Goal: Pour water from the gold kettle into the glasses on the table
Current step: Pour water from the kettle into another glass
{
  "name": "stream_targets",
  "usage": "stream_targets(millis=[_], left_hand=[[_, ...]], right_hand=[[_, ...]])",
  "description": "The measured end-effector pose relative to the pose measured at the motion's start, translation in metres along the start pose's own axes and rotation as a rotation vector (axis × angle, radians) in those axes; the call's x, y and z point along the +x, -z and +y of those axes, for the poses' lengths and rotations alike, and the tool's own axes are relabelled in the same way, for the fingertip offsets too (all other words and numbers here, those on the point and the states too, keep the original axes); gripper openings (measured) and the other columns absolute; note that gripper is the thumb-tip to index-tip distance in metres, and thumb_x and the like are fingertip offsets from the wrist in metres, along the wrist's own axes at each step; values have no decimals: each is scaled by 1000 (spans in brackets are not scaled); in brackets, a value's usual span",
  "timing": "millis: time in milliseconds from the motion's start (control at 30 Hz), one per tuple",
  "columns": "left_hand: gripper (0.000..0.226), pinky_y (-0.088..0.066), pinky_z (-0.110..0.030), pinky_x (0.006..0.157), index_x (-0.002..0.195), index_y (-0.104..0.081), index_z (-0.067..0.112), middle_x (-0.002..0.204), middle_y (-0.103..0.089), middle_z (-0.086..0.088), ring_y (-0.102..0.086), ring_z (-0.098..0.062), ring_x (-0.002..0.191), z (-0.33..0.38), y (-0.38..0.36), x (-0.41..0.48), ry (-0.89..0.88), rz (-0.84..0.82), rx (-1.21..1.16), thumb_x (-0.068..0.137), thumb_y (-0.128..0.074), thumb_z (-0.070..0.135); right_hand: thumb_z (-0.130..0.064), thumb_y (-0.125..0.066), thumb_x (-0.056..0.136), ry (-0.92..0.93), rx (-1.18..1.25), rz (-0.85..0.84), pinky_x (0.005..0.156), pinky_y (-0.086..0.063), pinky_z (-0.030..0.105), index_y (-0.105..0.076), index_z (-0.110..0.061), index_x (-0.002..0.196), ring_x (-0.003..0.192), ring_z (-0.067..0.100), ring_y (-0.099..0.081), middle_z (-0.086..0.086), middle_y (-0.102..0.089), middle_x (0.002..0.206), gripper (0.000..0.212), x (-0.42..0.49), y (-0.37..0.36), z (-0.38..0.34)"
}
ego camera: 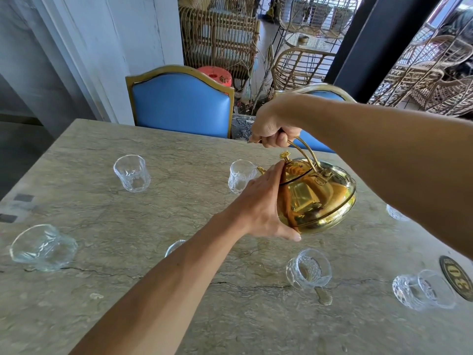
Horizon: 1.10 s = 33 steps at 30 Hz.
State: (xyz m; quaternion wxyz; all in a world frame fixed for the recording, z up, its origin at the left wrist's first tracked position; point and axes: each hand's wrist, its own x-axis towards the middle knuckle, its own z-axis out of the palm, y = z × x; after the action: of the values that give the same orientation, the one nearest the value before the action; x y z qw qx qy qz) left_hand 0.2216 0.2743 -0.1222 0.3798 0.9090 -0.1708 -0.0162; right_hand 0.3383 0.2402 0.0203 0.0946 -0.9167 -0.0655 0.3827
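While the right hand [275,129] has its fingers clenched round the handle and the left hand [263,203] lies open-palmed against the side of the gold kettle [322,198], the kettle hangs tilted above the desk [128,290] with its spout at the rim of the far middle glass [240,176]. To pour well, I judge the tilt should grow slowly, spout kept over that rim. Whether water runs yet, I cannot tell.
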Motion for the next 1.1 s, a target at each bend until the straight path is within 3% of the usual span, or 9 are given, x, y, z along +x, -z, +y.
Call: stream_targets(millis=[400,633,800,1100], left_hand=[[148,-34,-53,121,161,-13,14,161,-36,-3,-41,-23,147,-1,1,-1,-3,-10,-2,47,-87,72],[149,-34,-52,121,162,-13,16,161,-38,-4,-42,-23,147,-2,0,-1,2,-15,-12,46,-86,76],[147,-34,-53,120,161,-14,17,159,-40,-5,-43,-24,145,-1,0,-1,4,-21,-28,46,-87,75],[139,-37,-53,117,158,-20,16,151,-46,0,-48,-22,137,6,3,-3,-15,8,-51,51,-96,61]], right_hand=[[-14,-33,107,-10,-8,-17,26,-18,12,-53,-11,118,25,6,-23,-4,-32,41,23,2,0,-1],[-15,-34,107,-16,-46,-26,26,-18,12,-53,-11,106,25,6,-23,-4,-33,41,20,3,0,-3],[-15,-34,107,-28,-68,-16,26,-19,12,-53,-13,114,26,6,-23,-3,-34,45,21,7,-1,-3],[-15,-32,107,-45,-73,-29,26,-18,11,-52,-14,108,25,5,-23,-4,-33,44,21,8,1,-3]])
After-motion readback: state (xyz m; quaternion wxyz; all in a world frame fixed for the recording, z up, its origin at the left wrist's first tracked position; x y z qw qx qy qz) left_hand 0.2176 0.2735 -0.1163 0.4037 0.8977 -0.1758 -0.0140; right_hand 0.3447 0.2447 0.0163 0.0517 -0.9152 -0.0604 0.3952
